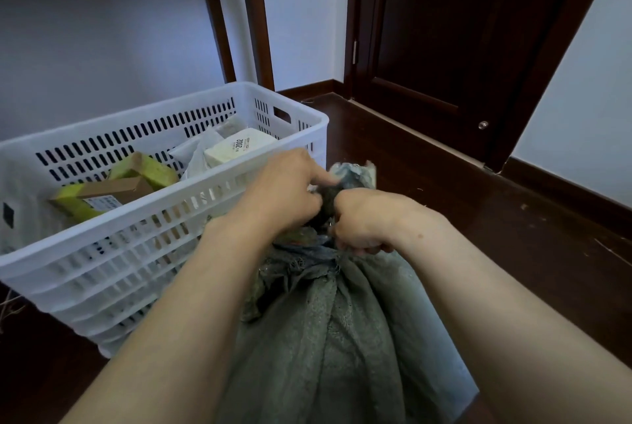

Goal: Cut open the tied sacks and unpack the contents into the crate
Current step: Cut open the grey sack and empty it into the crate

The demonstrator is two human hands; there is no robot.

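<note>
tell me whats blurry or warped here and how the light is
Head view: dim, soft light, no glare, the door sinks near black; wide-angle splays the brown posts; the sack mouth above the left hand and right hand is motion-smeared; the crate reads sharp.

Home room: wooden door [444,30], skirting [564,184].

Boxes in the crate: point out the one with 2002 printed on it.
The white box at the far right end of the crate carries 2002. The green boxes toward the left are green and brown instead.
</note>
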